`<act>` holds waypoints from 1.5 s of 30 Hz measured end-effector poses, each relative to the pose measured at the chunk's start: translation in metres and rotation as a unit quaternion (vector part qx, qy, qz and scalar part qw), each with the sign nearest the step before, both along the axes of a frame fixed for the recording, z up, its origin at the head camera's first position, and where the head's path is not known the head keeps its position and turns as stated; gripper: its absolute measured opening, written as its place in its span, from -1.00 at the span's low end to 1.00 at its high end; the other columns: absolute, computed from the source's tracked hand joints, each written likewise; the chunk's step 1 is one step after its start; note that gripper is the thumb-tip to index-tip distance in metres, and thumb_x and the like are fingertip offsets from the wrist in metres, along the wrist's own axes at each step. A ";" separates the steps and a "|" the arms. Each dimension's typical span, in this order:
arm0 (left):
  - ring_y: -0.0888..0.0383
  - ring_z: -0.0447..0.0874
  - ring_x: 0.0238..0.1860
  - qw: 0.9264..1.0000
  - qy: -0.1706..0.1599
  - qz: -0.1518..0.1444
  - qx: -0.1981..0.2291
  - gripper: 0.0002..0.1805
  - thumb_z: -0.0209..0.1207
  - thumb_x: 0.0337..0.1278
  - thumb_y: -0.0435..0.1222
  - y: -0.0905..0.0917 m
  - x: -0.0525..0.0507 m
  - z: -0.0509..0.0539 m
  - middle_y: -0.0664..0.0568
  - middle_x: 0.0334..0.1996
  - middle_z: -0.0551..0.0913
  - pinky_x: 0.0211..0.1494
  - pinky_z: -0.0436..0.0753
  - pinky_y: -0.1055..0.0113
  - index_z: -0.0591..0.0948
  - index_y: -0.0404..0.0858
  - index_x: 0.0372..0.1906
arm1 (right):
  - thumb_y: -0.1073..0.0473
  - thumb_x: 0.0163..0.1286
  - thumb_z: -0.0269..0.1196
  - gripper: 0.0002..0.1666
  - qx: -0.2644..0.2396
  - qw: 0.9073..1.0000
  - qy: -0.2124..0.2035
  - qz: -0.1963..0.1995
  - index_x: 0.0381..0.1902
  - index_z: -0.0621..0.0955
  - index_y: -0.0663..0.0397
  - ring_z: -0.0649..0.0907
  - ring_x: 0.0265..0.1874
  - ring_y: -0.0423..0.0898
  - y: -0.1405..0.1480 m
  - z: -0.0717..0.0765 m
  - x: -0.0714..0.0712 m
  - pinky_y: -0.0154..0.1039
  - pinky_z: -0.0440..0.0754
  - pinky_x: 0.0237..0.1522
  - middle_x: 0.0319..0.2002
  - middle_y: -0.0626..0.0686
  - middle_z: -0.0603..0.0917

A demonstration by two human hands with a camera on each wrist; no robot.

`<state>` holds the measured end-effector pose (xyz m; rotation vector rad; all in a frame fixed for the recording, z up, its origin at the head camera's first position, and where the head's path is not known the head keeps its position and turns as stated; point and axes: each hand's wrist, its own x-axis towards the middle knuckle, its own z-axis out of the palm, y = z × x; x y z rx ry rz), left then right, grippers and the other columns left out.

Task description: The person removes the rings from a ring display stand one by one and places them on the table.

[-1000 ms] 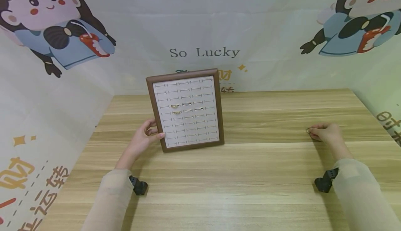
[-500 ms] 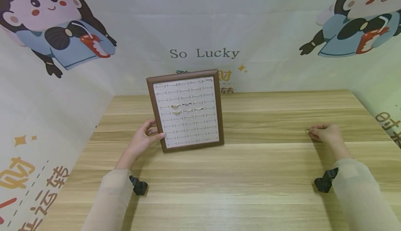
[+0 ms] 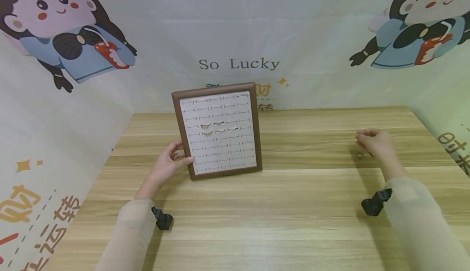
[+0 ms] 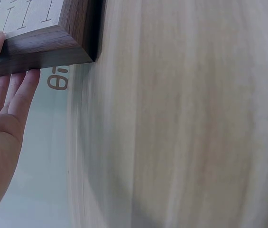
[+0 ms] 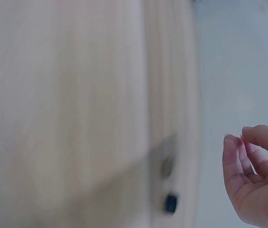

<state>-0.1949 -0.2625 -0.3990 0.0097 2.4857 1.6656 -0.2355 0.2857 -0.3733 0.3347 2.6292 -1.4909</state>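
Note:
My left hand (image 3: 169, 163) grips the lower left edge of a ring display board (image 3: 224, 156) with a brown wooden frame, thumb on the front and fingers behind. The board stands tilted on the table; several gold and silver rings (image 3: 206, 125) sit in its middle slots. In the left wrist view, the fingers (image 4: 22, 92) lie against the board's side. My right hand (image 3: 378, 142) is raised over the table at the right. Its thumb and fingertips come together in the right wrist view, but whether something small is between them cannot be made out. Below it lies a ring (image 3: 360, 155).
A dark small object (image 5: 170, 203) lies beside the ring on the wooden table (image 3: 235, 222). Behind the table hangs a pale printed cloth (image 3: 312, 38) with cartoon figures and lettering. Black wrist cameras (image 3: 376, 203) are strapped to both sleeves.
My right hand has lifted off the table and moved slightly away and left, uncovering the ring and dark object. My left hand and the display board have stayed in place.

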 end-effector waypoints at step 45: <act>-0.28 0.35 0.53 1.000 -0.010 0.002 0.009 -0.19 0.24 0.42 -0.37 -0.002 -0.001 -0.002 -0.34 0.54 0.28 0.58 0.38 -0.12 0.13 -0.37 0.62 | 0.33 0.54 0.21 -0.75 0.126 0.915 0.267 0.276 0.08 0.69 0.31 0.72 0.09 0.07 -0.286 0.077 0.000 -0.19 0.71 0.21 0.07 0.22 0.74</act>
